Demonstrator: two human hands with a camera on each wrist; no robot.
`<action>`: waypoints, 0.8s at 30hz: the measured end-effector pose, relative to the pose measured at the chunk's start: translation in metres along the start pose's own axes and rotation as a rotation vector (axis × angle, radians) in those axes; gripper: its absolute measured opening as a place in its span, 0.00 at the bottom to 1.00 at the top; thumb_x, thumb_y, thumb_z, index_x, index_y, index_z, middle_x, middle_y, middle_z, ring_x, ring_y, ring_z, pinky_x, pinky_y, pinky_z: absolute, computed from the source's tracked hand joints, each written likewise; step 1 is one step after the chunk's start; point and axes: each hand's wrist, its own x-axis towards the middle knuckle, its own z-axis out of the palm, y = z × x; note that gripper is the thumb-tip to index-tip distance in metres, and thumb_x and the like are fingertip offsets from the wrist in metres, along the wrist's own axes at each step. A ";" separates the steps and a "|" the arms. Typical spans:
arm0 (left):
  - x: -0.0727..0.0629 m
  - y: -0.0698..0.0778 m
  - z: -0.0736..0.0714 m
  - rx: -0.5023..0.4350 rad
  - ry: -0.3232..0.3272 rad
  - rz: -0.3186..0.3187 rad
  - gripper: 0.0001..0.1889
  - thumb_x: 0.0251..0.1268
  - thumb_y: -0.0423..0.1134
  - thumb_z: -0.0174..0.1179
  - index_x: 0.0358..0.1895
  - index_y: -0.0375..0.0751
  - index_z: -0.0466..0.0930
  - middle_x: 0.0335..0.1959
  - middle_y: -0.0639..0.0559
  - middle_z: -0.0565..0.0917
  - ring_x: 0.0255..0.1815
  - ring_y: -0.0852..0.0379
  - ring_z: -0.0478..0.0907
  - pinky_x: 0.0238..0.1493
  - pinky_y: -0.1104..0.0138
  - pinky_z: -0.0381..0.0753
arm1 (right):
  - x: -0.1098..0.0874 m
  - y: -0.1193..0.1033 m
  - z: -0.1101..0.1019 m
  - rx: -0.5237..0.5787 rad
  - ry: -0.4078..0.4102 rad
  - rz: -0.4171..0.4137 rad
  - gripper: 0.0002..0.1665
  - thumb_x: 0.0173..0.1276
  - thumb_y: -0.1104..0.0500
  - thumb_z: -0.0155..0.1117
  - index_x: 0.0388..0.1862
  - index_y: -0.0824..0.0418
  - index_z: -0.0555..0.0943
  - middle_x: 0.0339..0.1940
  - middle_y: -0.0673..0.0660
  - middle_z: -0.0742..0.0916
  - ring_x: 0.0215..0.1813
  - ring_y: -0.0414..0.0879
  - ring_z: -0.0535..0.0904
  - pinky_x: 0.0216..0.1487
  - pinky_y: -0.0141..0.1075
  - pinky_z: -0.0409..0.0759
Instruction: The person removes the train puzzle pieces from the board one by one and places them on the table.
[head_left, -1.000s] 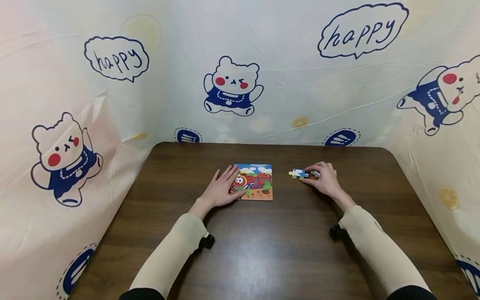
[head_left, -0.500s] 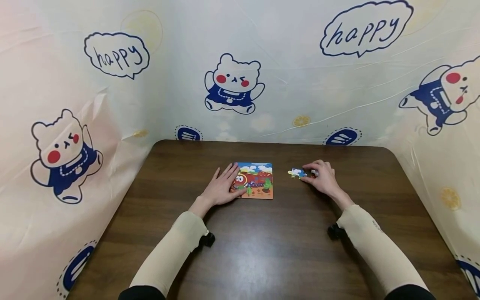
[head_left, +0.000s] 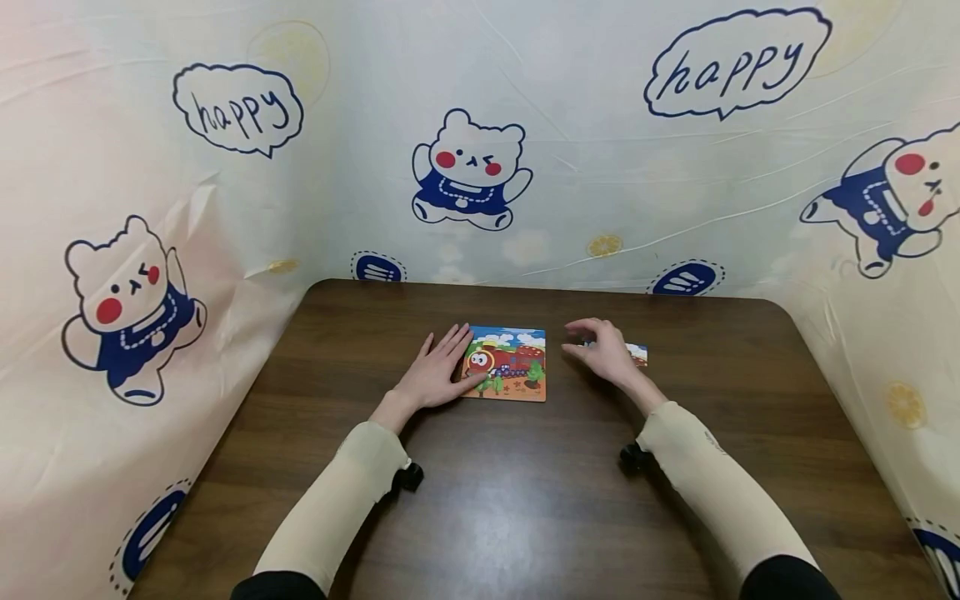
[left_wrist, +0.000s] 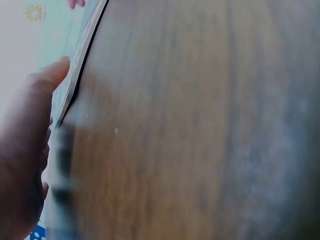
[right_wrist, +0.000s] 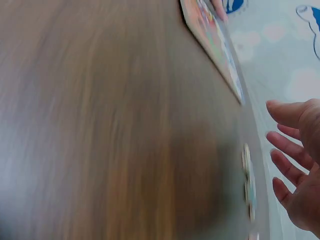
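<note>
A square picture puzzle (head_left: 517,367), with a red train under a blue sky, lies flat on the table. My left hand (head_left: 433,375) rests on its left edge, fingers spread and straight, thumb over the lower part. In the left wrist view the thumb (left_wrist: 47,80) lies at the puzzle's edge (left_wrist: 80,65). To the right of the puzzle, my right hand (head_left: 606,354) hovers apart from it, fingers relaxed and holding nothing. Loose puzzle pieces (head_left: 638,354) lie beneath and behind that hand, partly hidden by it. The right wrist view shows pieces (right_wrist: 248,172) edge-on beyond the fingertips.
The brown wooden table (head_left: 480,500) has rounded far corners. A pale printed cloth (head_left: 577,167) with bears and lettering hangs along its back and sides. A black wrist camera (head_left: 408,477) sits on the left sleeve, another (head_left: 634,458) on the right.
My right hand has let go of the puzzle piece by its fingers and moved left toward the puzzle, now passing over the loose pieces. The left hand has shifted slightly left on the puzzle.
</note>
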 end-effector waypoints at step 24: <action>-0.004 -0.008 0.014 0.090 0.019 -0.015 0.51 0.79 0.77 0.45 0.93 0.53 0.45 0.95 0.54 0.46 0.96 0.50 0.42 0.94 0.42 0.35 | 0.038 -0.056 0.085 0.134 -0.160 -0.001 0.24 0.78 0.61 0.73 0.69 0.67 0.85 0.57 0.64 0.93 0.50 0.54 0.86 0.54 0.45 0.85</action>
